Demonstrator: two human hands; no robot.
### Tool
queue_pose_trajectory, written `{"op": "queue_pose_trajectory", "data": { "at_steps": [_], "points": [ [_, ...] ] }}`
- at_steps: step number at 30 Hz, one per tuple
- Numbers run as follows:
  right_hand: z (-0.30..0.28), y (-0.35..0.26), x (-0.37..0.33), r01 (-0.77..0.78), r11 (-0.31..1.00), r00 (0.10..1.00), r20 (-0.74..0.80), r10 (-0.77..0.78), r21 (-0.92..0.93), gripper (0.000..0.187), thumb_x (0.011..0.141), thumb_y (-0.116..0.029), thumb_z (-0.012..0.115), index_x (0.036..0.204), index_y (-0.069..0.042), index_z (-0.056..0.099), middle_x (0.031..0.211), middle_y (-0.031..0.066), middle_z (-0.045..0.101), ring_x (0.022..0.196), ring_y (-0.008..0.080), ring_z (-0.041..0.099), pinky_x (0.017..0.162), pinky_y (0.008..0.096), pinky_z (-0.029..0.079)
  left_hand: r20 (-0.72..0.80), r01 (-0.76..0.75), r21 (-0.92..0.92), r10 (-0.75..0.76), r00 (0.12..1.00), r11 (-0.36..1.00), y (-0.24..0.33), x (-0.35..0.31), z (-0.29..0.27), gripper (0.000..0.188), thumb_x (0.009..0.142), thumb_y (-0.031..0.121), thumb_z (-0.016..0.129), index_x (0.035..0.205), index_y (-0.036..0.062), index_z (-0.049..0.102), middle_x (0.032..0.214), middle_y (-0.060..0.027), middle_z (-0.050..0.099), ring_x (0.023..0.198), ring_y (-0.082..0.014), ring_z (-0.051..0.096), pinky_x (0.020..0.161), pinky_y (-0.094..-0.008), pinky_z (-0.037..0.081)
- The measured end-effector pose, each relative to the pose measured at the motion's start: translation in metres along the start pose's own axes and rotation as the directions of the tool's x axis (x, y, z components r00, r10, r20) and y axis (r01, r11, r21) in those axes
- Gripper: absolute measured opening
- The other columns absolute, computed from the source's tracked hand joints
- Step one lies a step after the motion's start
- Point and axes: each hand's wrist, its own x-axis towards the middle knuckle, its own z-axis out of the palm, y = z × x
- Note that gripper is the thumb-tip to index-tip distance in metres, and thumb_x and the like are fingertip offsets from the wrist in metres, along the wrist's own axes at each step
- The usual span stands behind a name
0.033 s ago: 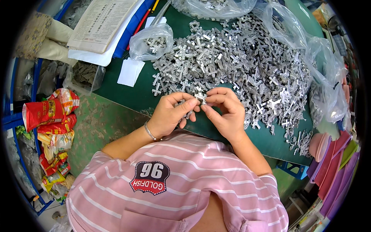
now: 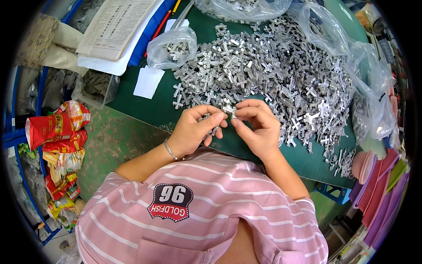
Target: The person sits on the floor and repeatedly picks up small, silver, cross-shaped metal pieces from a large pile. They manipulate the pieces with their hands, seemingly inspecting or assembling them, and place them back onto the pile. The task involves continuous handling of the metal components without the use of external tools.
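Over the near edge of the green table [image 2: 147, 112], my two hands meet. My left hand [image 2: 189, 132] is closed, pinching a small silver-grey metal cross [image 2: 228, 108] between thumb and forefinger. More small metal pieces show between its curled lower fingers. From the other side, the thumb and forefinger of my right hand [image 2: 261, 127] close on the same cross; fingertips partly cover it. Just beyond lies a wide heap of metal crosses [image 2: 228, 66], mixed with other small pendant-like pieces.
A clear plastic bag of metal pieces [image 2: 172, 47] sits beside white paper slips [image 2: 148, 82]. Printed sheets [image 2: 113, 31] lie at the far left, above a clear tub [image 2: 112, 90]. Loose plastic bags [image 2: 327, 28] border the heap. Red snack packets [image 2: 50, 127] hang at left; coloured bins [image 2: 378, 185] stand at right.
My right hand has shifted very slightly to the right. My left hand and the heap look the same.
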Motion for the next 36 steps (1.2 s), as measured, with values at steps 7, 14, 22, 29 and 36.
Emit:
{"op": "queue_pose_trajectory", "data": {
  "at_steps": [7,14,22,29,36],
  "points": [
    [-0.015,0.008,0.006,0.05,0.972,0.989,0.144,-0.017,-0.231,0.026,0.065,0.009,0.066,0.084,-0.002,0.051,0.089,0.0092,0.055,0.077,0.0168,0.058,0.064,0.0265,0.049,-0.038,0.016,0.026,-0.015,0.999,1.0,0.001,0.0,-0.001,0.015,0.086,0.012,0.056,0.093,-0.0019,0.056,0.081,-0.0104,0.06,0.062,-0.0114,0.058,0.038,-0.018,0.04],
    [-0.021,0.005,0.001,-0.149,0.886,0.982,0.174,0.079,0.44,0.042,0.067,0.014,0.062,0.099,-0.004,0.042,0.1,0.012,0.05,0.09,0.0148,0.052,0.073,0.0251,0.047,0.009,0.011,0.047,-0.012,1.0,0.999,0.003,-0.001,0.002,0.014,0.084,0.009,0.057,0.092,-0.0025,0.056,0.081,-0.0117,0.061,0.062,-0.0119,0.058,0.039,-0.018,0.041],
    [-0.017,0.005,0.0,-0.213,0.831,0.973,0.192,0.131,0.514,0.035,0.073,0.013,0.055,0.101,-0.003,0.043,0.106,0.0124,0.05,0.088,0.0123,0.052,0.072,0.0247,0.05,0.028,0.025,0.072,-0.027,0.999,0.997,0.001,-0.002,0.002,0.013,0.082,0.007,0.059,0.091,-0.0028,0.056,0.081,-0.0145,0.062,0.062,-0.0128,0.058,0.039,-0.0182,0.04],
    [-0.016,0.004,-0.001,-0.261,0.814,0.965,0.14,0.221,0.518,0.021,0.079,0.007,0.057,0.097,0.0,0.047,0.093,0.0112,0.057,0.08,0.0136,0.058,0.065,0.0248,0.053,0.017,0.047,0.021,-0.047,0.999,0.999,-0.001,-0.003,0.003,0.013,0.083,0.008,0.059,0.091,-0.0019,0.056,0.081,-0.014,0.062,0.061,-0.0132,0.058,0.039,-0.0182,0.039],
    [-0.017,0.007,-0.001,-0.291,0.764,0.955,0.134,0.263,0.576,0.015,0.083,0.003,0.056,0.096,0.0,0.048,0.091,0.0118,0.059,0.078,0.0133,0.059,0.063,0.025,0.053,0.019,0.062,-0.015,-0.062,0.998,0.998,-0.001,-0.003,0.003,0.012,0.083,0.007,0.059,0.091,-0.0017,0.056,0.081,-0.0138,0.061,0.061,-0.0131,0.058,0.039,-0.018,0.039]
  ]
}}
